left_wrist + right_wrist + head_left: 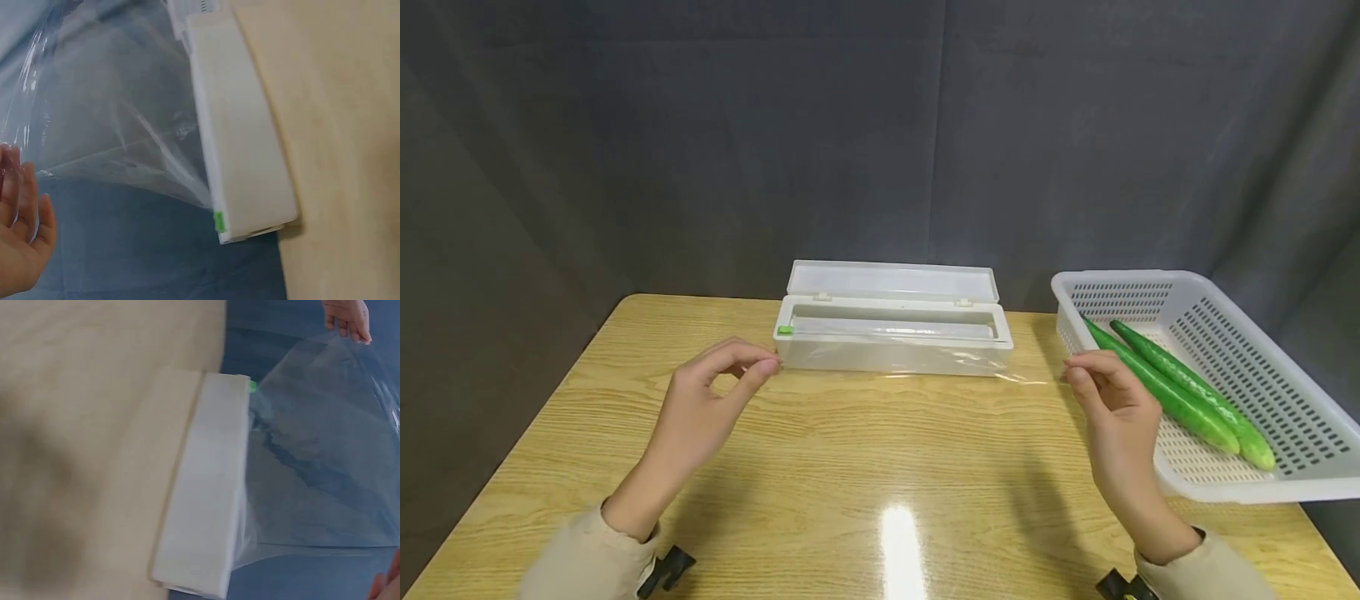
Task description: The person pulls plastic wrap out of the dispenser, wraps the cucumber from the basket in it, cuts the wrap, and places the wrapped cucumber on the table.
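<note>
Left hand (700, 400) pinches the left corner of the cling film (119, 119) between thumb and fingertips, held just above the tabletop (865, 467). Right hand (1112, 408) pinches the opposite corner the same way, fingers curled.

Film is a clear sheet stretched between the two hands, its far edge still running into the dispenser box (891, 337). In the head view it is nearly invisible; only a few glints show near the box front. Both wrist views show it plainly, taut with some diagonal wrinkles. In the right wrist view the left hand (349, 317) shows at the sheet's far corner.

Dispenser box: white, long, lid flipped open toward the back, lying just beyond both hands and between them. Its green slider (785, 331) sits at the box end nearest the left hand.

White perforated basket (1292, 392) sits on the tabletop just beside the right hand, on its outer side. Two cucumbers (1180, 392) lie in it side by side, angled, near the right hand's knuckles but apart from them.

Dark fabric backdrop (880, 125) hangs beyond the tabletop.
</note>
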Demonstrator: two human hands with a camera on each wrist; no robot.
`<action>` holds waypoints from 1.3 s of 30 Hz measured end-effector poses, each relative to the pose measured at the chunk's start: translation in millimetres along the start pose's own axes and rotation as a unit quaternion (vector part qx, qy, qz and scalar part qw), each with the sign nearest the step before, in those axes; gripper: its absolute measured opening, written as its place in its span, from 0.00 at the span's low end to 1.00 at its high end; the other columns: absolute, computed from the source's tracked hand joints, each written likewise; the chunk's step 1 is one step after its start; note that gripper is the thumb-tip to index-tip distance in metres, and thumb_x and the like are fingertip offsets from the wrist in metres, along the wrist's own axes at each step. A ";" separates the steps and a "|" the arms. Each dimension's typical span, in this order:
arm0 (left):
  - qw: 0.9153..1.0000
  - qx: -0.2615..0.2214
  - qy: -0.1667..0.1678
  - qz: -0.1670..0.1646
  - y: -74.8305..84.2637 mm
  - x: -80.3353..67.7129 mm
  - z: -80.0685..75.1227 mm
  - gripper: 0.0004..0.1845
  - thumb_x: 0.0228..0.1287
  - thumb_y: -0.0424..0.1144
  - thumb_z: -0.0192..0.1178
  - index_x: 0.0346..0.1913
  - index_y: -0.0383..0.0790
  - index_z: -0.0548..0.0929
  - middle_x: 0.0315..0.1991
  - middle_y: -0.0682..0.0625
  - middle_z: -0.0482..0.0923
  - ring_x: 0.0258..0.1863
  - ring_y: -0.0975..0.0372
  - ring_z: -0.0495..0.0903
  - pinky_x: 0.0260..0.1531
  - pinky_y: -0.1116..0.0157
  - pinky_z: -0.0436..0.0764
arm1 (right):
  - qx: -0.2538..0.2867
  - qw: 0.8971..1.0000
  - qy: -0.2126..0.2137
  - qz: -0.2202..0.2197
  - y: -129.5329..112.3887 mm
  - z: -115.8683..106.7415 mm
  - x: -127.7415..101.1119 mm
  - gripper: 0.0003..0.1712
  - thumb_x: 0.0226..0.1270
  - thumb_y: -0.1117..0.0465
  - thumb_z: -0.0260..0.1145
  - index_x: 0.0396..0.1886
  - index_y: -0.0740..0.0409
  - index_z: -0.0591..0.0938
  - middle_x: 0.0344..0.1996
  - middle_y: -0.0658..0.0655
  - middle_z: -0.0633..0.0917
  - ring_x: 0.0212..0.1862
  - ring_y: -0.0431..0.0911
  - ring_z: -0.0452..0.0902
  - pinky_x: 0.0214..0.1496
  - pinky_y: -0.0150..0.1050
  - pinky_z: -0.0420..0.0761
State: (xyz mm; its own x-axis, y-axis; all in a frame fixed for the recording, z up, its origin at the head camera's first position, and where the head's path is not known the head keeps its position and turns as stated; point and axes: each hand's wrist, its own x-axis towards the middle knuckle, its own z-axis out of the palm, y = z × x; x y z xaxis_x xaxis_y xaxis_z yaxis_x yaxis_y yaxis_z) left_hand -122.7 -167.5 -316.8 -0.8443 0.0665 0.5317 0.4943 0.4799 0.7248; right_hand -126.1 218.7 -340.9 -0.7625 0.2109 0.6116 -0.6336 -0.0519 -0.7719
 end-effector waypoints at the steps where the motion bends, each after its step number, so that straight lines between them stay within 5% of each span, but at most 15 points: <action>1: 1.000 0.002 -0.006 -0.001 -1.5 -2.9 0.8 0.03 0.67 0.33 0.65 0.39 0.43 0.87 0.35 0.57 0.83 0.36 0.65 0.77 0.39 0.72 0.74 | -0.013 1.000 -0.003 0.006 1.0 -2.0 -3.7 0.06 0.69 0.76 0.61 0.41 0.79 0.81 0.37 0.54 0.84 0.41 0.42 0.79 0.48 0.31 0.78; 10: 0.996 0.017 -0.071 -0.052 -11.7 -22.1 2.6 0.05 0.71 0.42 0.61 0.41 0.55 0.86 0.37 0.63 0.82 0.38 0.65 0.76 0.38 0.67 0.75 | -0.082 0.993 -0.074 0.026 10.4 -19.0 -28.4 0.08 0.68 0.81 0.58 0.43 0.77 0.80 0.40 0.49 0.84 0.47 0.40 0.78 0.52 0.27 0.75; 15: 0.992 0.038 -0.101 -0.070 -18.6 -31.6 2.7 0.04 0.72 0.46 0.60 0.41 0.58 0.85 0.37 0.65 0.82 0.38 0.66 0.77 0.37 0.63 0.75 | -0.175 0.977 -0.107 0.054 13.5 -27.1 -40.0 0.09 0.69 0.79 0.59 0.43 0.69 0.82 0.43 0.53 0.83 0.52 0.40 0.76 0.56 0.27 0.73; 20: 0.989 0.042 -0.132 -0.060 -27.1 -42.3 2.8 0.03 0.70 0.44 0.62 0.40 0.60 0.85 0.38 0.66 0.82 0.38 0.68 0.79 0.38 0.63 0.78 | -0.237 0.957 -0.148 0.073 17.6 -34.7 -49.9 0.08 0.70 0.75 0.60 0.43 0.65 0.82 0.44 0.55 0.82 0.51 0.39 0.76 0.56 0.25 0.73; 24: 0.985 0.048 -0.161 -0.046 -33.3 -49.5 4.0 0.04 0.70 0.45 0.62 0.39 0.62 0.84 0.38 0.68 0.82 0.39 0.69 0.80 0.41 0.62 0.80 | -0.246 0.953 -0.157 0.081 20.1 -38.1 -57.1 0.09 0.68 0.75 0.63 0.41 0.61 0.84 0.42 0.52 0.83 0.49 0.38 0.76 0.54 0.25 0.72; 33: 0.972 0.019 -0.232 -0.043 -48.6 -62.1 6.9 0.03 0.71 0.47 0.60 0.38 0.59 0.83 0.39 0.63 0.81 0.41 0.68 0.79 0.44 0.63 0.80 | -0.250 0.940 -0.233 0.011 34.3 -44.4 -68.9 0.21 0.58 0.81 0.67 0.41 0.51 0.85 0.37 0.51 0.85 0.40 0.38 0.77 0.46 0.25 0.75; 39: 0.955 0.079 -0.283 -0.039 -54.6 -67.7 10.5 0.06 0.71 0.49 0.59 0.39 0.56 0.84 0.38 0.70 0.78 0.43 0.70 0.78 0.46 0.62 0.80 | -0.289 0.907 -0.298 -0.075 44.5 -46.6 -69.6 0.23 0.49 0.81 0.73 0.39 0.51 0.85 0.38 0.44 0.84 0.40 0.37 0.77 0.45 0.25 0.75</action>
State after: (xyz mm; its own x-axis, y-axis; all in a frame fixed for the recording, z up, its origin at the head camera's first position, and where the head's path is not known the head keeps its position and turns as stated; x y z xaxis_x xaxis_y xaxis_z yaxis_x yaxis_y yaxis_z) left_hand -94.7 -189.0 -396.9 -0.8757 0.4666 0.1243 0.4259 0.6252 0.6540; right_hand -95.2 247.1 -425.9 -0.7177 -0.4015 0.5689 -0.6931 0.4901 -0.5286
